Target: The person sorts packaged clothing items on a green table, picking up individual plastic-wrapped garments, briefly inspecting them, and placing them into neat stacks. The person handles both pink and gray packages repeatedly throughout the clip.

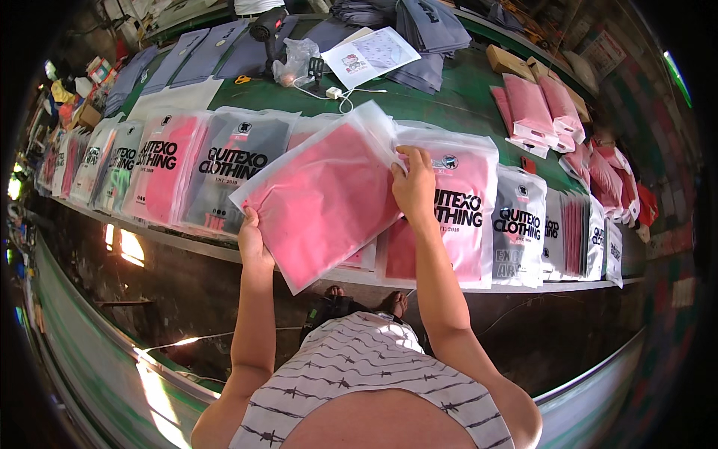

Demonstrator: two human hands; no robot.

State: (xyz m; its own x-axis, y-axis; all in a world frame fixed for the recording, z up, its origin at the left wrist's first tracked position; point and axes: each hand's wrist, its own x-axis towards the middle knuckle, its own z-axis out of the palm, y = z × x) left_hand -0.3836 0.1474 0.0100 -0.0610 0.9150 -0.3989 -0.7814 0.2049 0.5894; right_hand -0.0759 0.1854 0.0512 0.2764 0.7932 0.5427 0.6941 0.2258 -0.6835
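Far to my left, a row of flat clear plastic garment bags point(112, 168) with pink and dark clothes inside lies overlapped along the front edge of the green worktop point(449, 105). Next in the row is a dark grey garment in a clear printed bag point(235, 168), lying flat just left of what I hold.

My left hand point(253, 241) is clamped on the lower left edge of a large frosted plastic bag holding a folded pink garment point(321, 194), thumb on top and fingers underneath. The bag is tilted, raised off the worktop, its lower corner hanging past the front edge toward me and its upper corner pointing away. My right hand point(413, 187) pinches the bag's upper right side, fingers closed on the plastic near the flap.

Under and just right of that hand lies a pink garment in a clear bag with black lettering point(467, 217), flat on the worktop. Beside it is a grey garment in a printed clear bag point(518, 236), then a tight stack of more bagged clothes point(580, 239) standing on edge.

Further back, a white printed paper sheet point(370, 56) rests near folded grey-blue garments point(430, 26), and loose pink bagged pieces point(538, 108) lie at the right rear, well apart from my hands.
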